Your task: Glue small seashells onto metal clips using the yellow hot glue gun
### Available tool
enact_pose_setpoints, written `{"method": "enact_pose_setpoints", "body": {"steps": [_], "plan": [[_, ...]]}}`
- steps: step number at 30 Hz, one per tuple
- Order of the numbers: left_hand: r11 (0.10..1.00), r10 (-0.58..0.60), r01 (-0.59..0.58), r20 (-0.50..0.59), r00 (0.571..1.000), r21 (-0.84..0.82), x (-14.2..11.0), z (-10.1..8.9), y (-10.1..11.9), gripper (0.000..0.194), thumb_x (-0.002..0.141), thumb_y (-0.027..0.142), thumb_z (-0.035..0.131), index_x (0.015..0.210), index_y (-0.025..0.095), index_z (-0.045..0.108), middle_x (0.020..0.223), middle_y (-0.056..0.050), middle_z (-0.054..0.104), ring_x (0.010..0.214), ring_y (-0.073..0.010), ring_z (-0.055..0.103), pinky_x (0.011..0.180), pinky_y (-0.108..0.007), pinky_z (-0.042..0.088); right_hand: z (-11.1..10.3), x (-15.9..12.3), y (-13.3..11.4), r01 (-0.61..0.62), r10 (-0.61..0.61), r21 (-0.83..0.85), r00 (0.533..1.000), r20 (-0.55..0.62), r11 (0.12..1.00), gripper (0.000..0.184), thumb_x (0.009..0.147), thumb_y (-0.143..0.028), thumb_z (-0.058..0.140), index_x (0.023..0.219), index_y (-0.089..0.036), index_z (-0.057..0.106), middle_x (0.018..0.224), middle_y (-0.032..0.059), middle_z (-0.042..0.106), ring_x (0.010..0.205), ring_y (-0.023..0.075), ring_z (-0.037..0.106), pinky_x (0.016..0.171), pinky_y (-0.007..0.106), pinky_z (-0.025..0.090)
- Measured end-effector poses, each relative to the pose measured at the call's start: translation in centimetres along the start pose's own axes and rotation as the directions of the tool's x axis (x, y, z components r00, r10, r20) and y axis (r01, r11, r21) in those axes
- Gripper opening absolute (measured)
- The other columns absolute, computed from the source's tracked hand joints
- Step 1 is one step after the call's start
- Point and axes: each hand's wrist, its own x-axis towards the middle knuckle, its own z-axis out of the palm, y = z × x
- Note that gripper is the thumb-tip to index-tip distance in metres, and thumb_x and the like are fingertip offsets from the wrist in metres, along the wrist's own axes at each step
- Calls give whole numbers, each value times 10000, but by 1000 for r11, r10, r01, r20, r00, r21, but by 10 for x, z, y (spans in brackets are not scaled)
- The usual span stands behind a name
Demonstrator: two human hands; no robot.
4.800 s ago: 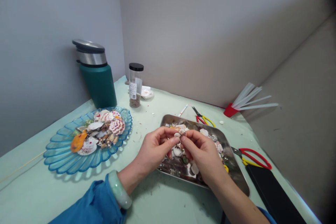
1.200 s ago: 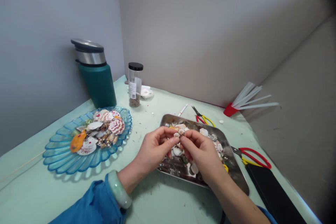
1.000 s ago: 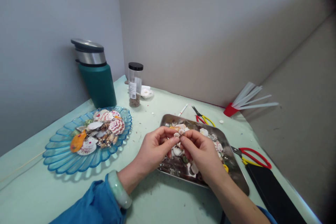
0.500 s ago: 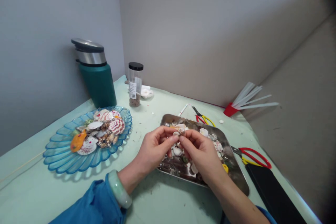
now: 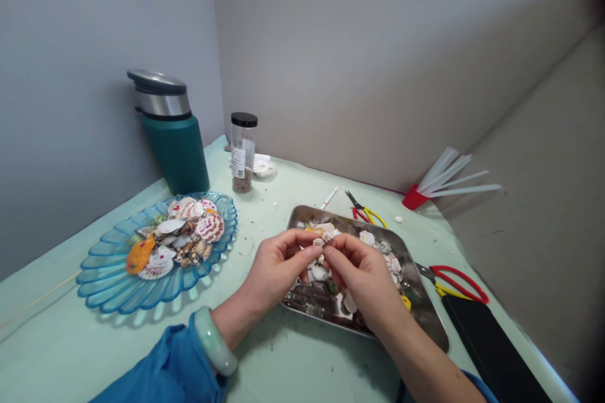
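Observation:
Above a metal tray [image 5: 428, 318], my left hand [image 5: 281, 264] and my right hand [image 5: 366, 271] meet fingertip to fingertip. Both pinch small pale seashells [image 5: 322, 239] between thumb and forefinger. Whether these shells are joined to each other I cannot tell. Underneath, the tray holds several loose shells and bits, among them a white shell [image 5: 367, 237] and a yellow piece [image 5: 405, 302]. My hands hide part of the tray's contents.
On the left stands a blue scalloped plate [image 5: 101, 293] of shells, with a green bottle [image 5: 174, 151] and a clear jar [image 5: 243, 154] behind. Two pairs of scissors [image 5: 458, 283] [image 5: 366, 211], a dark flat object [image 5: 496, 346] and a red cup of translucent sticks [image 5: 416, 197] are around the tray.
My fingers have shifted very slightly around the small shells, which show a little more between the fingertips. Everything else stays in place.

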Motion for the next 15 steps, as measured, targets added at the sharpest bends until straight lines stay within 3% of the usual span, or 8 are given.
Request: {"method": "enact_pose_setpoints", "body": {"steps": [15], "plan": [[1000,-6,7,-17,1000,26,0,0,-1,219,711,280,702,882,143,700,591,6,635,423,-75,494,409,-188,379,1,0,-3,-16,17,9,1000,-9,1000,254,745,-376,657,625,-182,544,488,-66,472,408,72,356,405,205,259]]}}
